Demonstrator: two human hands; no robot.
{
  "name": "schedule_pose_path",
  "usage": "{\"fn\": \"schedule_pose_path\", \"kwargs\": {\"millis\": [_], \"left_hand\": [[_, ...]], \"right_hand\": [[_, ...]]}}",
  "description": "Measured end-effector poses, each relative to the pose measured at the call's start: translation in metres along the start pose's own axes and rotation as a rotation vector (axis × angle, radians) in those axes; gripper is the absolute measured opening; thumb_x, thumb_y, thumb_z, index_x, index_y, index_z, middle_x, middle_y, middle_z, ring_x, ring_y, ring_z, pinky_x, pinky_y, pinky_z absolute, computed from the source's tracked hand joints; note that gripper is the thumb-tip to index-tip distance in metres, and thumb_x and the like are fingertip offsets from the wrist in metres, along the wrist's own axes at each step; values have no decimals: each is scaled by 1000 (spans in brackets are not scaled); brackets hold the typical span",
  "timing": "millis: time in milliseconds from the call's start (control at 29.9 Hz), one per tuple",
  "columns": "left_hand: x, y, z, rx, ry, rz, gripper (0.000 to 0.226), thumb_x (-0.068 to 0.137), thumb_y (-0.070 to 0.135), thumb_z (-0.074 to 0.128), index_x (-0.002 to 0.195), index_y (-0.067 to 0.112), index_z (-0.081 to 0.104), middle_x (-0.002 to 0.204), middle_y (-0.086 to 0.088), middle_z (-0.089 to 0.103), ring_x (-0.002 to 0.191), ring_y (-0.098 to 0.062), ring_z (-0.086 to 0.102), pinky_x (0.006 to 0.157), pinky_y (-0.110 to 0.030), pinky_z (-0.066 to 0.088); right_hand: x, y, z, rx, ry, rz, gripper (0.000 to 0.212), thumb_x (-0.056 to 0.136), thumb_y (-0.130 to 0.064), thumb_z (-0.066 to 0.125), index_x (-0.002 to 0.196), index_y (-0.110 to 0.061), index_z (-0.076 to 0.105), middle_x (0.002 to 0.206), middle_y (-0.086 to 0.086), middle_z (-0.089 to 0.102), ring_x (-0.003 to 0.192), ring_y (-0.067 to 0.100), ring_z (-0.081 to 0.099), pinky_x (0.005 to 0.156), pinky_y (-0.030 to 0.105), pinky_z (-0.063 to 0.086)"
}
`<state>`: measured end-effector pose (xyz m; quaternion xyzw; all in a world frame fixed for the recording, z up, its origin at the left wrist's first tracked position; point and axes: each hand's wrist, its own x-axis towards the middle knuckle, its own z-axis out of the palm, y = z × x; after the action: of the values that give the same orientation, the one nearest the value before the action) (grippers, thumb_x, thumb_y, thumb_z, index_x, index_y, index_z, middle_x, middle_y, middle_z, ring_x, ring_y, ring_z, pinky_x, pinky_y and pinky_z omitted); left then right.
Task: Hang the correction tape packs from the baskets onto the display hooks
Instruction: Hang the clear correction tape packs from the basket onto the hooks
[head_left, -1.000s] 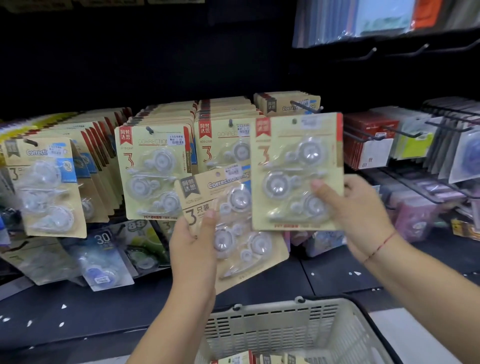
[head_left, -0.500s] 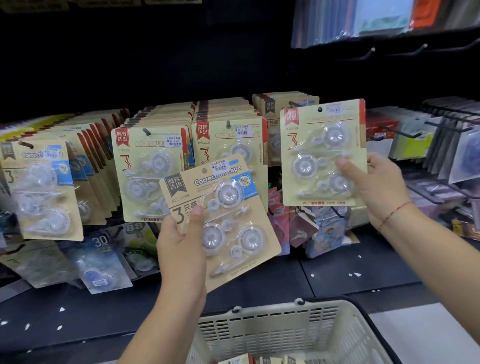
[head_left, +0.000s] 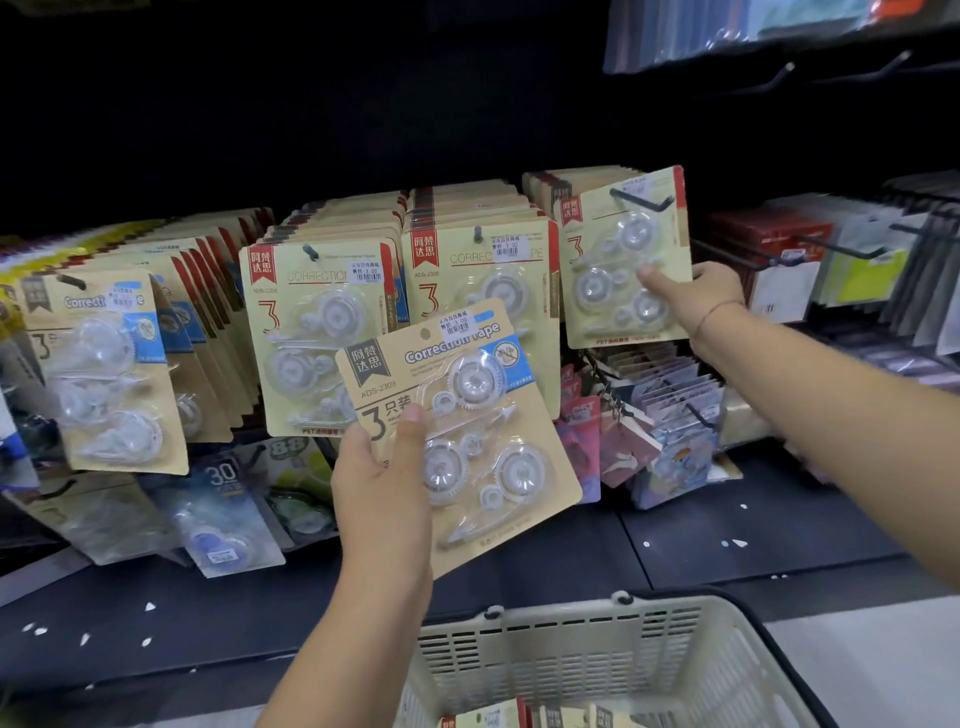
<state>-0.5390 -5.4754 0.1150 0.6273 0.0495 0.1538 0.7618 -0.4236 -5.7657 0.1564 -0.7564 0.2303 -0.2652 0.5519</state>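
Head view: rows of beige hung packs (head_left: 322, 332) are seen filling the far display, each card marked with a red label, a large 3 and three clear dispensers under a blister. A white slatted basket (head_left: 571, 654) is seen near, with more packs (head_left: 493, 719) inside. A blue-cornered pack (head_left: 467, 415) is gripped, tilted, at centre by the left hand (head_left: 382, 488), thumb pressed on its face and fingers hidden behind. A red-edged pack (head_left: 623, 260) is pinched at far right by the outstretched right hand (head_left: 696, 296), its top overlapped by a black hook (head_left: 639, 200).
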Motion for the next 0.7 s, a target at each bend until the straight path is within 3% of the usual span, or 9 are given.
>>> {"fn": "schedule_pose_path", "kwargs": {"millis": [134,200,267,367,434,501,568,702], "left_hand": [[0,2,0,3,-5,1,17,101,28,61,116,26,67,111,11,75,108,-10,70,99,-38,53],[0,2,0,5,-4,1,16,101,28,61,116,25,67,111,11,75,108,-11,69,100,-39,52],[-1,2,0,21,-4,5,15,100,29,61,113,26,67,110,11,75,107,-9,70,101,-40,53],[-5,4,2,38,-19,1,14,100,30,61,112,26,67,111,10,76,108,-13,70,102,-45,52],[-10,6,6,26,-45,-18,15,100,31,61,113,25,67,111,8,76,109,-16,70,102,-48,52],[-16,6,11,7,-72,-33,16,100,31,61,114,25,67,110,8,77,108,-16,71,99,-46,54],[-24,6,17,-20,-95,-43,14,100,30,61,111,25,67,107,8,77,106,-17,72,93,-42,56],[-40,7,32,-68,-180,-85,13,100,28,60,110,20,66,104,5,78,97,-16,75,82,-38,59]], "right_hand": [[24,-5,5,-103,13,95,70,83,-44,74,130,3,51,130,18,58,118,32,56,96,39,47],[17,-7,2,-217,57,38,74,85,-44,71,137,-1,41,141,17,47,126,33,48,101,39,41],[-8,-6,-6,-205,18,-69,65,86,-43,70,133,-5,46,137,13,48,124,29,49,98,35,39],[-70,-2,-24,-139,-277,-159,47,83,-50,68,115,-16,61,115,-2,62,109,15,58,95,34,46],[-116,1,-36,-31,-458,-101,46,68,-61,67,96,-25,64,102,-5,68,98,10,64,91,34,52],[-149,6,-42,85,-596,40,60,58,-64,64,99,-20,63,107,4,71,99,15,68,93,38,55],[-173,10,-44,168,-718,135,59,63,-57,64,104,-14,62,106,9,73,94,17,69,91,37,55],[-194,12,-38,268,-668,114,53,67,-39,72,110,-10,67,101,6,76,94,21,72,84,34,56]]}}
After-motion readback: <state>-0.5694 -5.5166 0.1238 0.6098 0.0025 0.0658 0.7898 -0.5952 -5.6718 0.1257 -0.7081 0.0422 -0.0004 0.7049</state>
